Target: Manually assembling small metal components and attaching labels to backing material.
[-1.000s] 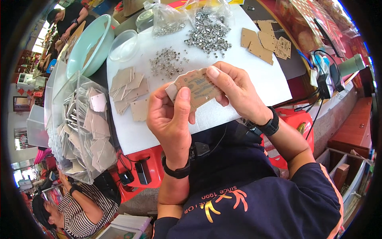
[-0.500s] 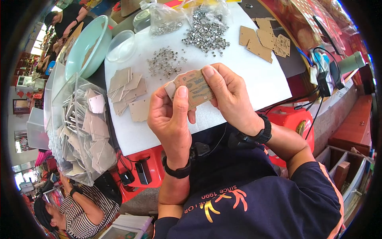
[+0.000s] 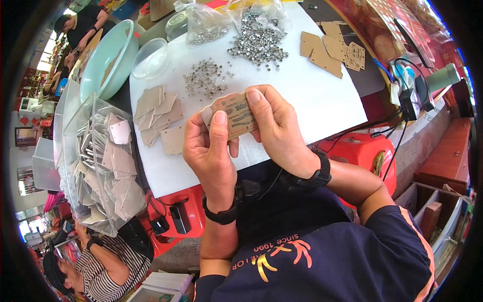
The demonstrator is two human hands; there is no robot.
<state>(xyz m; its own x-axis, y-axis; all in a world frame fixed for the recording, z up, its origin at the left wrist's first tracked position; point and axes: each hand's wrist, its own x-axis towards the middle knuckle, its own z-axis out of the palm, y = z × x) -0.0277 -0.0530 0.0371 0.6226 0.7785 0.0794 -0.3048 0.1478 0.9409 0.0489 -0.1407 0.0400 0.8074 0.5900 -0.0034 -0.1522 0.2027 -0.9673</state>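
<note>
Between my two hands is a brown cardboard tag (image 3: 236, 117) with dark print and a wavy edge. My left hand (image 3: 214, 153) pinches its left end, thumb on top. On the right end lies the thumb of my right hand (image 3: 276, 126), its fingers curled beneath. Just beyond my hands, small metal rivets (image 3: 206, 78) are scattered on the white foam board (image 3: 307, 100). To the left, a loose pile of plain grey-brown card pieces (image 3: 157, 108) lies on the board, with one single card piece (image 3: 172, 139) nearest my left hand.
Plastic bags spill a heap of metal studs (image 3: 256, 38) at the back. Several printed brown cards (image 3: 329, 50) lie at far right. A clear bin (image 3: 95, 103) full of card pieces, a pale green basin (image 3: 128, 55) and a clear round lid (image 3: 151, 58) stand left. Two other people are at left.
Both hands have shifted slightly left and nearer to me with the tag, which now shows more of its printed face. Both hands keep hold of it.
</note>
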